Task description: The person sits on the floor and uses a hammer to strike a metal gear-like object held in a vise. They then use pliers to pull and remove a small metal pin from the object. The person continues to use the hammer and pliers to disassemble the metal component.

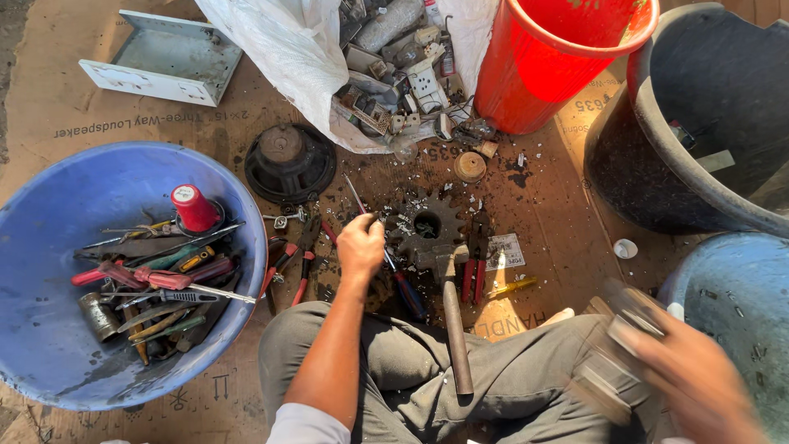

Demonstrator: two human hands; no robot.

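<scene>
Leftmost, a blue basin (49, 329) holds a heap of screwdrivers, pliers and a red-capped can (194, 206). Beside it, a black speaker cone (289, 161) lies on the cardboard floor, with red-handled pliers (301, 261) just below. The left hand (360, 247) reaches forward, fingers curled down near a screwdriver (398, 275) and a toothed metal gear (427, 226); whether it grips anything I cannot tell. A hammer (453, 316) rests across the person's lap. Farther right, the right hand (686, 374), blurred, is closed around a boxy grey object (620, 345), above a red bucket (551, 66) and a black tub (699, 115).
</scene>
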